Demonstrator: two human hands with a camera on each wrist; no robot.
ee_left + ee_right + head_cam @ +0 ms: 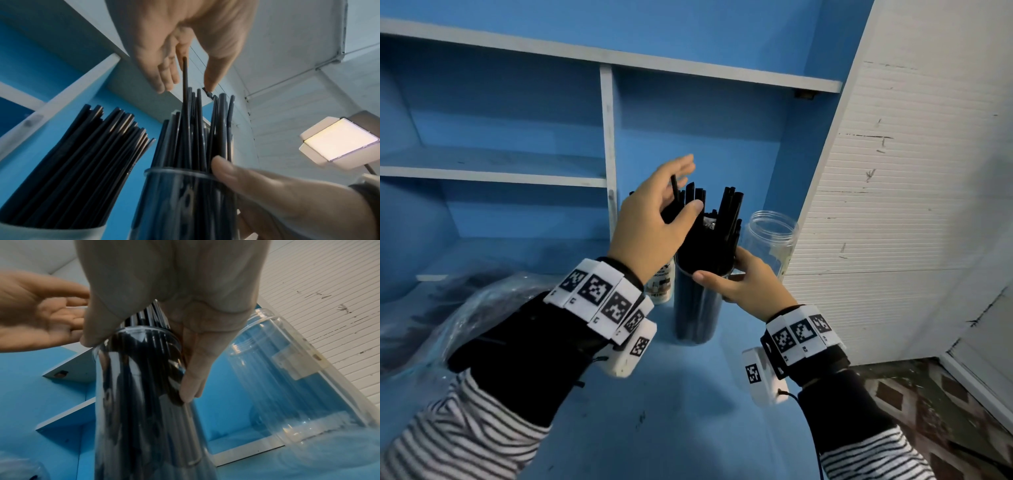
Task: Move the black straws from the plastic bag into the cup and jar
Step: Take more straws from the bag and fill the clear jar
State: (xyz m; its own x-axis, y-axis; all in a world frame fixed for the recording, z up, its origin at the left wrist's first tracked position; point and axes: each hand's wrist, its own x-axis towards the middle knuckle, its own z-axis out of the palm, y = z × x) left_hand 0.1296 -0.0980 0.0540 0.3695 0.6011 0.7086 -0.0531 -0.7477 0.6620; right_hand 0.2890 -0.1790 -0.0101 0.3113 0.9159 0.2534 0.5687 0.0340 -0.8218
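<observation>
A tall clear cup (697, 308) packed with black straws (726, 219) stands on the blue shelf. My right hand (719, 267) grips its rim, thumb in front and fingers behind, as the right wrist view shows on the clear cup (144, 386). My left hand (685, 185) hovers over the straw tops with fingers straight. One straw (185, 73) rises higher than the others between thumb and fingers, and no finger curls round it. A white cup (51, 230) of straws stands at the left behind that hand. The plastic bag (448, 308) lies left. A clear jar (770, 236) stands right.
Blue shelving with white edges and an upright divider (608, 154) closes in the back. A white ribbed panel (893, 205) runs along the right, close to the jar. A patterned floor (928, 394) shows beyond the shelf's right edge.
</observation>
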